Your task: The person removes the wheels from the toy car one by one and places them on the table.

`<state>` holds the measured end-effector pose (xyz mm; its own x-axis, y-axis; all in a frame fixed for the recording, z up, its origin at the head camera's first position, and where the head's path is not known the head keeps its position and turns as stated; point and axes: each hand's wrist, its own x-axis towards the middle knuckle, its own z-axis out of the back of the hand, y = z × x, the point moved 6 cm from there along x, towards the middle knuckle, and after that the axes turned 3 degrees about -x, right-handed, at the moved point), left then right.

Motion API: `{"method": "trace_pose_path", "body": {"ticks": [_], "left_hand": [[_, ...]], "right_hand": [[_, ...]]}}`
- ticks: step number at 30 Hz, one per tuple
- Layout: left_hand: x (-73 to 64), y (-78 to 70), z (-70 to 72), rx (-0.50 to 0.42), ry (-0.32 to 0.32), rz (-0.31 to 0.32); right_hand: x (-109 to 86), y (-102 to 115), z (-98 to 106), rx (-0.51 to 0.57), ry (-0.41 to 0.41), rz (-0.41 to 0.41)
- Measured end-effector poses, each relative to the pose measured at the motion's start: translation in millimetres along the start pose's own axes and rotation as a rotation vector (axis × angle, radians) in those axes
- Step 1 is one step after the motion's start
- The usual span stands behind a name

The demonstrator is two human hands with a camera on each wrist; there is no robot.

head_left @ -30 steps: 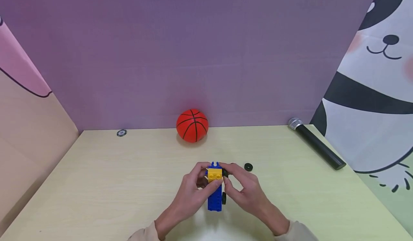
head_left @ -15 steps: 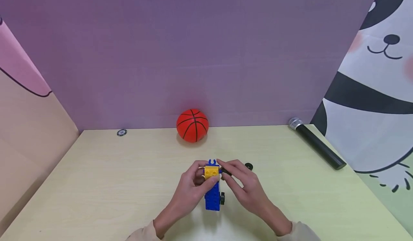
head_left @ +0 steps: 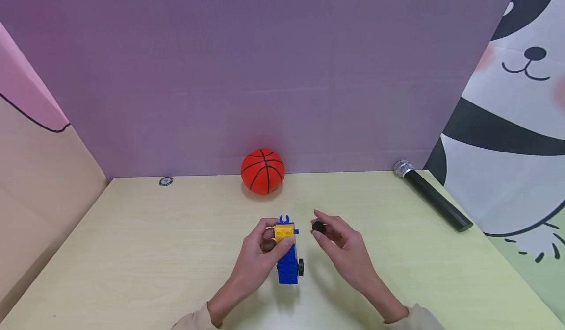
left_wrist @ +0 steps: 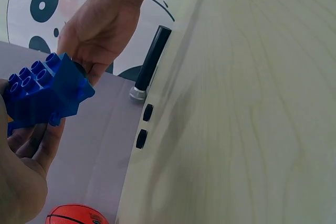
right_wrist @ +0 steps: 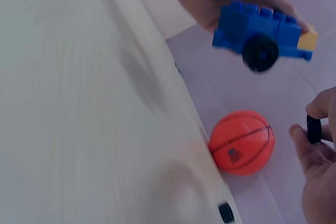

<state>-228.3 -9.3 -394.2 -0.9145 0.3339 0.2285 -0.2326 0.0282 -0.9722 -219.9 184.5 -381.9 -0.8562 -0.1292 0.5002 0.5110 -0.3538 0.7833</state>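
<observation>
My left hand holds a blue toy-brick car above the table, its thumb over the yellow brick. A blue hook-shaped end points away from me. One black wheel sits on the car's near right side; a bare blue axle stub shows at the far right. Apart from the car, my right hand pinches a black toy wheel between thumb and fingers, also seen as a small black wheel in the right wrist view. Two loose wheels, one nearer, lie on the table in the left wrist view.
A small red basketball sits at the back edge of the table. The black microphone lies at the back right, and a round chip at the back left. A purple backdrop rises behind.
My right hand has pulled away to the right from the car with the wheel, baring the far-right axle stub. The left hand and car have shifted slightly left.
</observation>
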Motion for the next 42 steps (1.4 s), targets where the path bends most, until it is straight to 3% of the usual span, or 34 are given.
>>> {"method": "trace_pose_path", "body": {"ticks": [4,11,15,25,35,42], "left_hand": [[0.0,-0.4,0.5,-0.001,-0.006,0.002],[-0.6,0.4,2.2,-0.01,-0.009,0.004],[-0.7,1.1,4.1,-0.005,-0.013,0.002],[0.3,2.0,5.2,-0.005,-0.013,0.005],[-0.5,1.1,7.5,-0.002,-0.028,-0.008],[-0.8,0.6,6.4,-0.004,-0.027,0.0]], "right_hand": [[0.5,-5,13,-0.07,-0.061,0.084],[0.9,-12,40,-0.34,-0.126,0.261],[2.2,-21,54,-0.432,-0.141,0.28],[2.4,-54,77,-0.511,-0.177,0.221],[4.7,-91,84,-0.594,-0.01,-0.108],[3.2,-106,83,-0.587,0.017,-0.127]]}}
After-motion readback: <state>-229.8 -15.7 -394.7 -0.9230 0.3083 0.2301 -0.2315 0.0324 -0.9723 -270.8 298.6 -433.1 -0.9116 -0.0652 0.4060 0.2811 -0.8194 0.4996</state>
